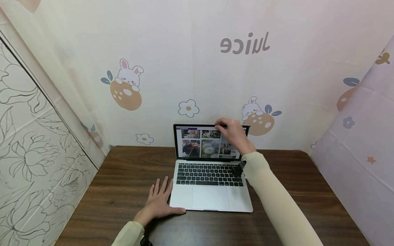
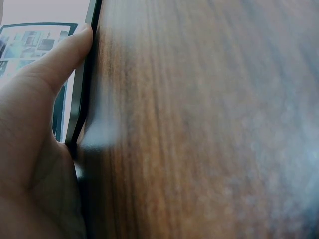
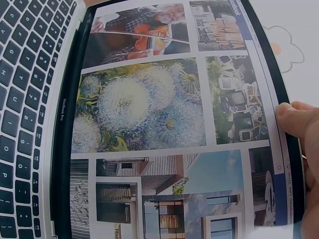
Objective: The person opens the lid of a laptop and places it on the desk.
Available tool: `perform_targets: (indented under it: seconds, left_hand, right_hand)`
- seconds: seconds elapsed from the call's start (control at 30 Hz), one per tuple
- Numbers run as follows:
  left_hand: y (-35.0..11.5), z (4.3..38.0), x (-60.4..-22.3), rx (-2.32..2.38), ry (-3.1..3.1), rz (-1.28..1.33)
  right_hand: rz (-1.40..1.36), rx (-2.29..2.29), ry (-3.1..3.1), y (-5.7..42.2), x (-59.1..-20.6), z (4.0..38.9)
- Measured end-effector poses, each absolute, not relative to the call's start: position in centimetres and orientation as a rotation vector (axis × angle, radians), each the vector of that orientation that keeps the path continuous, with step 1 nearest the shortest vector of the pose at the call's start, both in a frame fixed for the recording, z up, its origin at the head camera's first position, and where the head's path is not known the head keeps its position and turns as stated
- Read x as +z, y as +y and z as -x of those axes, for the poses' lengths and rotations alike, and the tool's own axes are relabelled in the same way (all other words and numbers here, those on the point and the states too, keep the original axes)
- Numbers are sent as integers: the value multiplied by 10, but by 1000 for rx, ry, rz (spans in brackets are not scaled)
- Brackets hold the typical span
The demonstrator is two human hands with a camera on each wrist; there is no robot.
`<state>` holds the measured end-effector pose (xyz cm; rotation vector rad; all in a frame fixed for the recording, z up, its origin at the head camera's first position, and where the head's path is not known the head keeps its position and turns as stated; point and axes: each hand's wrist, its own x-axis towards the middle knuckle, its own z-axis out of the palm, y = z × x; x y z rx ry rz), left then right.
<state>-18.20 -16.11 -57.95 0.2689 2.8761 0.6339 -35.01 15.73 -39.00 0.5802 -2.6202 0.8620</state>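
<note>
An open silver laptop (image 1: 210, 198) stands on the wooden table, its lit screen (image 3: 149, 109) raised and showing a grid of pictures. My right hand (image 1: 233, 134) pinches the top edge of the lid, right of its middle. In the right wrist view the thumb (image 3: 289, 117) lies on the screen's dark border while the other fingers go behind the lid. My left hand (image 1: 158, 202) rests with fingers spread at the laptop's front left corner. Its thumb (image 2: 75, 45) lies along the front edge in the left wrist view; the other fingers lie on the table beside the left side.
The dark wooden table (image 1: 132, 171) reaches back to a pale curtain (image 1: 197, 68) printed with rabbits, fruit and flowers. On the left stands a white panel (image 1: 40, 164) with flower line drawings. Another printed curtain (image 1: 363, 153) hangs along the right side.
</note>
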Motion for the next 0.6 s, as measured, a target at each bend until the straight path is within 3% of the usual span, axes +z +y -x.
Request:
perform_targets:
  seconds: [0.6]
  left_hand:
    - [-160, 180, -578, 657, 2884, -274]
  right_hand:
    - [-590, 842, -2613, 157, -392, 354]
